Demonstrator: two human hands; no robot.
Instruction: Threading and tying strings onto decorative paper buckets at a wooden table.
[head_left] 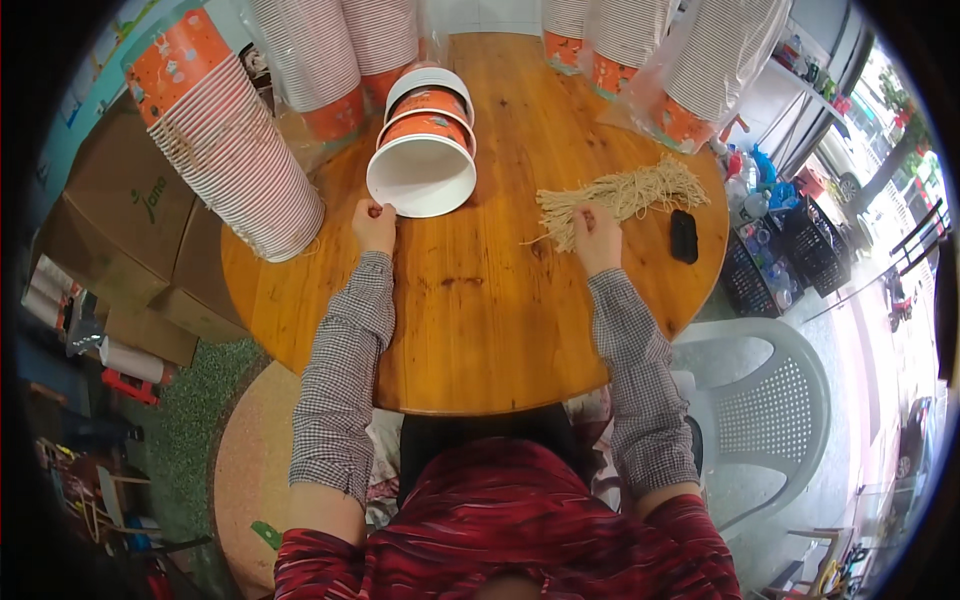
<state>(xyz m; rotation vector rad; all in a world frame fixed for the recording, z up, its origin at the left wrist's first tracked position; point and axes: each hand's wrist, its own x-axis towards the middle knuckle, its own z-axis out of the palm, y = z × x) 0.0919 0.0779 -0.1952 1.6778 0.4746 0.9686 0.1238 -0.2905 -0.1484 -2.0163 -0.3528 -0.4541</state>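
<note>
Several white paper tubs with orange printed sides (424,178) lie on their side, nested in a short row, with the nearest mouth facing me. My left hand (376,228) is closed just below the near rim, at its left; what its fingers grip, if anything, is hidden. A loose bundle of thin beige strings (645,190) is spread across the right half of the table. Over the left end of that bundle, my right hand (598,240) is closed in a pinch on the strings. Both forearms wear checked sleeve covers.
A tall stack of the same tubs (235,150) leans at the table's left edge. Plastic-wrapped stacks (305,60) stand at the back. A black phone-like object (684,236) lies right of the strings on the round wooden table (480,330). A grey plastic chair (765,400) stands right.
</note>
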